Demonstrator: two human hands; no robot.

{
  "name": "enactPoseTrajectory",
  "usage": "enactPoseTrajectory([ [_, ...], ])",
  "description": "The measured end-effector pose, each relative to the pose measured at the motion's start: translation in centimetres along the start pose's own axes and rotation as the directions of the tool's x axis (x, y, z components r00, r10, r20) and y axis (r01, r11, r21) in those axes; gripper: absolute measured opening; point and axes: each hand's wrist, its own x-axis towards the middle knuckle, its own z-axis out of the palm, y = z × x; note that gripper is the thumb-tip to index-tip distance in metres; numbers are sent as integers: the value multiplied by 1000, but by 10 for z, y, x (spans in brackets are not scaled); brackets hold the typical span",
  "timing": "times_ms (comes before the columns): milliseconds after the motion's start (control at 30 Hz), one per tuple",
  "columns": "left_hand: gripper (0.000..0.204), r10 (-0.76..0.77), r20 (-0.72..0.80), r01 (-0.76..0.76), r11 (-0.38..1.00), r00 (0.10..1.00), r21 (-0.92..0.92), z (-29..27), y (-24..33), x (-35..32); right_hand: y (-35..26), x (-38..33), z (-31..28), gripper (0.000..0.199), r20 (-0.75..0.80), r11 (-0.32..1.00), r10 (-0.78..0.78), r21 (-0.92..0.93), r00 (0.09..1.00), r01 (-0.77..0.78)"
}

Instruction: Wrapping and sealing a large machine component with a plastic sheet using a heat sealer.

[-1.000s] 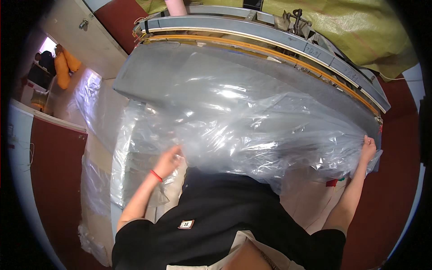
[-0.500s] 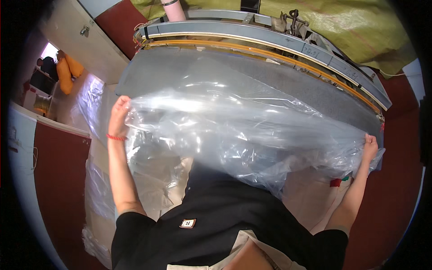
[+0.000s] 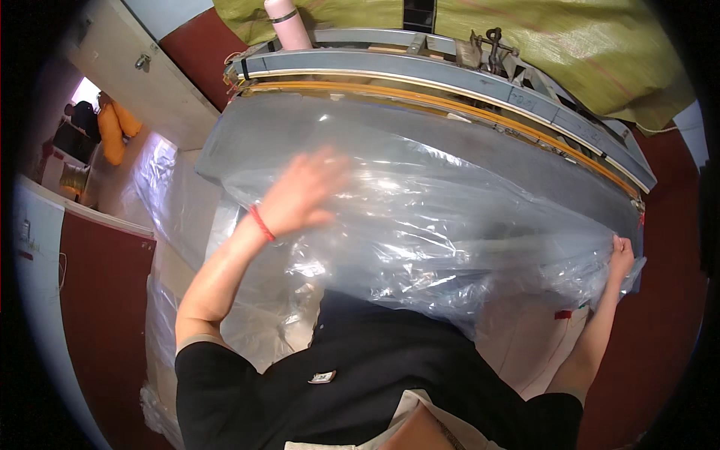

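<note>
The clear plastic sheet [image 3: 450, 225] lay crumpled and spread across the grey counter [image 3: 525, 161], reaching from the person's chest toward the long metal bar [image 3: 450, 71] at the far edge. The left hand [image 3: 304, 191] was blurred, its grip open with fingers spread flat over the sheet near its left side. The right hand [image 3: 621, 259] had its grip closed, pinching the sheet's right edge at the counter's corner. A pink bottle [image 3: 283, 19] stood beyond the bar.
</note>
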Motion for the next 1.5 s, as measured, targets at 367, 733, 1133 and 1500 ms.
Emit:
enactPoseTrajectory([
  [367,32,-396,-266,338,911,879,-237,26,-56,-21,9,3,4,31,-18,1000,-8,-8,1000,8],
  [733,18,-727,-210,666,684,654,-297,78,-108,43,5,2,1,30,1,999,26,-21,1000,-26],
  [1133,15,-744,-325,667,668,584,-331,87,-111,65,30,22,11,25,-39,951,185,259,982,-169],
  [1500,19,-941,-313,364,337,125,-868,127,-175,85,-53,85,98,18,-127,816,210,570,970,-102],
])
